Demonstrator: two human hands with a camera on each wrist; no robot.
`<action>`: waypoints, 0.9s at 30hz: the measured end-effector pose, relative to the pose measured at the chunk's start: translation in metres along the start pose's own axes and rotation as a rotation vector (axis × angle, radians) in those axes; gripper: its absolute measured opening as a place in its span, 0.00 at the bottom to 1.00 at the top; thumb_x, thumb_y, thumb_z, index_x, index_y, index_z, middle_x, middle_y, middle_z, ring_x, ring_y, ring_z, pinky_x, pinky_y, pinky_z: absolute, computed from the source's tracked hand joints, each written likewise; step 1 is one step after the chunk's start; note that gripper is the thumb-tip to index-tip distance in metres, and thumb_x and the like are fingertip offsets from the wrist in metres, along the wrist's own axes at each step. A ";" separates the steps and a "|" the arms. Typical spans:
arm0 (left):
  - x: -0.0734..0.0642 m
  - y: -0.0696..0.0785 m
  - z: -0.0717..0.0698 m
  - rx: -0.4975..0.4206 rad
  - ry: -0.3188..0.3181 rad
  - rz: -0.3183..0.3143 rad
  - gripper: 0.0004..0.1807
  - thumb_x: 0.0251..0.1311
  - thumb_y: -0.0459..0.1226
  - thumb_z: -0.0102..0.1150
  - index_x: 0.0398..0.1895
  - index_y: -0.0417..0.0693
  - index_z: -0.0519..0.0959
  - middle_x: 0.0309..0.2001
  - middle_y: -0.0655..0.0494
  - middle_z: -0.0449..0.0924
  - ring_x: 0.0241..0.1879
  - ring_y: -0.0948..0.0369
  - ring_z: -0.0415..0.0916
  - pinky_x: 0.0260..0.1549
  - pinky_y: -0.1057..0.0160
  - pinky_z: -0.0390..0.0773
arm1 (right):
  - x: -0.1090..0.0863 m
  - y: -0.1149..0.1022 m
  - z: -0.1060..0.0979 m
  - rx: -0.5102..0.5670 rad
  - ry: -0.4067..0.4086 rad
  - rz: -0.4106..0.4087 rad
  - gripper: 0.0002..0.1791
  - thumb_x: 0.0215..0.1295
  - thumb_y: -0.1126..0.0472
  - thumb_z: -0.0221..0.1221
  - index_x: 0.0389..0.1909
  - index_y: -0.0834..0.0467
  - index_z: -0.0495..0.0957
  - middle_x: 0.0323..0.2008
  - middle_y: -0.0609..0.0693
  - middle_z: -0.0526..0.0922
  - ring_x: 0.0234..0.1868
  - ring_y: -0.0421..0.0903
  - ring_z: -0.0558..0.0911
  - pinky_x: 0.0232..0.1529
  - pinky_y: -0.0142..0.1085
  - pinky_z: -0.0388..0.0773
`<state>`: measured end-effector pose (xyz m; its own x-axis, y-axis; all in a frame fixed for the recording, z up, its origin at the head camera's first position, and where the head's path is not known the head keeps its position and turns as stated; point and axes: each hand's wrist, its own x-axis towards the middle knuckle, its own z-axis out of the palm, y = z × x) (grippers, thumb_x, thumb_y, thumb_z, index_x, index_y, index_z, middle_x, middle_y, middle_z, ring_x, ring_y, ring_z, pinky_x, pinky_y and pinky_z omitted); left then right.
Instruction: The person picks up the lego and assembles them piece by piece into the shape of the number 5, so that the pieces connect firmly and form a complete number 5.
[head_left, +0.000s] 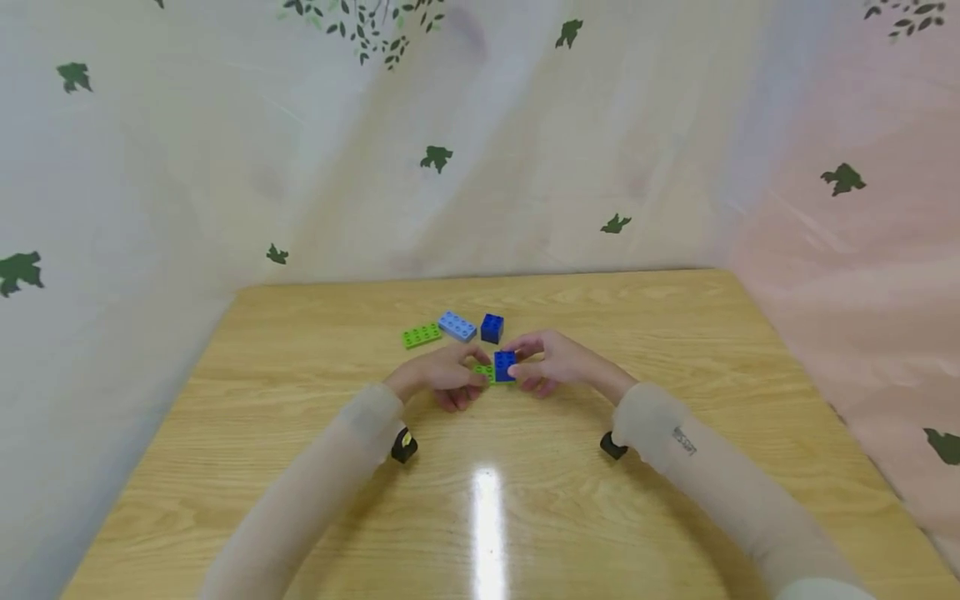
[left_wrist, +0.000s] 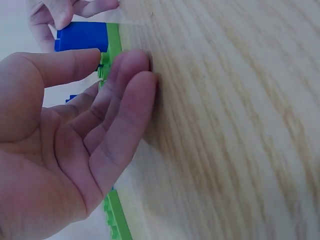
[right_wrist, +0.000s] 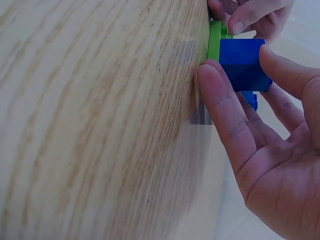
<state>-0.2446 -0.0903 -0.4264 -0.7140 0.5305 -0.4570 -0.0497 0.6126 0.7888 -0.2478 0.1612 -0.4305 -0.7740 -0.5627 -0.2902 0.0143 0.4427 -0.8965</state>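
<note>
A dark blue toy building brick (head_left: 504, 366) sits upright on the right end of a flat green building brick (head_left: 485, 372), which lies on the table. My right hand (head_left: 561, 367) grips the blue brick, its thumb on the studded top in the right wrist view and the other fingers around the far and lower sides. At the green brick's left end, my left hand (head_left: 448, 375) holds it between thumb and curled fingers. In the left wrist view the green brick (left_wrist: 114, 37) is partly hidden by those fingers. Whether the blue brick is fully pressed down I cannot tell.
Behind the hands lie another flat green brick (head_left: 422, 335), a light blue flat brick (head_left: 457, 326) and a second dark blue brick (head_left: 492, 327). The wooden table (head_left: 315, 350) ends at a cloth backdrop (head_left: 510, 208) with leaf patterns.
</note>
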 end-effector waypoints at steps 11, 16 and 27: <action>-0.005 -0.005 -0.022 0.029 0.104 0.136 0.23 0.76 0.41 0.52 0.67 0.39 0.68 0.49 0.42 0.77 0.38 0.50 0.80 0.34 0.55 0.84 | -0.001 0.005 0.000 0.011 -0.006 -0.010 0.27 0.70 0.56 0.65 0.68 0.54 0.74 0.61 0.62 0.77 0.40 0.55 0.87 0.36 0.48 0.87; -0.002 -0.004 -0.034 0.001 0.206 0.218 0.22 0.75 0.39 0.54 0.65 0.38 0.70 0.55 0.41 0.75 0.47 0.44 0.78 0.38 0.51 0.83 | -0.002 0.006 -0.001 0.038 -0.007 -0.004 0.27 0.70 0.55 0.66 0.68 0.54 0.73 0.62 0.62 0.76 0.40 0.55 0.87 0.37 0.49 0.86; 0.008 -0.006 -0.045 -0.120 0.365 0.239 0.22 0.73 0.35 0.56 0.67 0.38 0.69 0.64 0.38 0.68 0.51 0.40 0.79 0.41 0.51 0.84 | 0.001 0.010 -0.003 0.081 -0.021 0.008 0.28 0.69 0.55 0.67 0.68 0.53 0.73 0.63 0.62 0.75 0.42 0.57 0.87 0.38 0.51 0.86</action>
<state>-0.2815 -0.1160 -0.4164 -0.9137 0.3942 -0.0988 0.0808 0.4145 0.9064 -0.2504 0.1675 -0.4391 -0.7605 -0.5740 -0.3035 0.0719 0.3901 -0.9180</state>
